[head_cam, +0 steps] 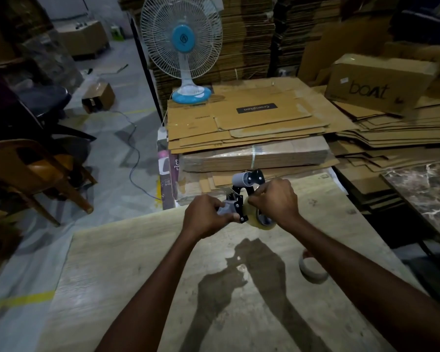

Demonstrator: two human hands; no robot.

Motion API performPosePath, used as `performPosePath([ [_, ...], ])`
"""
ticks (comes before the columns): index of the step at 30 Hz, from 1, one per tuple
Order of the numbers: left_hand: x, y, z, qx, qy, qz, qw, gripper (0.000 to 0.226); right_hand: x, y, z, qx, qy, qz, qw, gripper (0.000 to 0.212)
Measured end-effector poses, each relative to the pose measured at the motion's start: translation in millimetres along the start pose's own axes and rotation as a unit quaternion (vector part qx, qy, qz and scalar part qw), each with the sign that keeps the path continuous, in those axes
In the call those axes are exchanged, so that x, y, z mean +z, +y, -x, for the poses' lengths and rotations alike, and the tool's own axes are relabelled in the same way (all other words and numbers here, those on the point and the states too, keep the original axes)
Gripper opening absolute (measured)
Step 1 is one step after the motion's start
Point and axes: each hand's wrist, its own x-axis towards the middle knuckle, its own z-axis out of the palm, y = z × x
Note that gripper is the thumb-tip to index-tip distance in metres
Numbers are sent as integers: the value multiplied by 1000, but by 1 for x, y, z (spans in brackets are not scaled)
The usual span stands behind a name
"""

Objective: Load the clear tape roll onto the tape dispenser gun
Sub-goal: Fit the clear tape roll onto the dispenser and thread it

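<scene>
Hands meet mid-frame above the bench (pixel 142 262): left hand (pixel 205 216) clenched on the tape dispenser gun (pixel 241 196), right hand (pixel 277 199) fingers grasping the clear tape roll (pixel 263 222).

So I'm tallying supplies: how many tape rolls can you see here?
2. A clear tape roll sits on the tape dispenser gun held in both hands; another roll, possibly just a core, lies on the table beside the right forearm. Others may be hidden.

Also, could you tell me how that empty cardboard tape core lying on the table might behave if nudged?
The empty grey cardboard tape core looks hollow and thin-walled, so probably very light. It seems to rest partly tilted on the pale wooden table, so a push might set it rolling.
</scene>
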Motion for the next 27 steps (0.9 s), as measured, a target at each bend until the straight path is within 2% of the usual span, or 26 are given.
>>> performPosePath([
  [7, 20, -3, 2, -41, 8, 19, 999, 54, -5, -9, 0, -21, -8, 86, 996, 9],
  [13, 28, -9, 2, -70, 2, 69, 995, 59, 1, -8, 1, -76, -24, 147, 986, 13],
  [16, 28, -13, 1, -64, -1, 73, 995, 63, 9, -5, 3, -66, -30, 112, 991, 13],
  [23, 36, -32, 5, -38, -37, 91, 994, 69, 24, 10, -1, 33, -96, -78, 992, 25],
  [27, 54, -47, 11, -45, -47, 109, 992, 60, 33, 19, 4, 48, -116, -79, 989, 26],
])
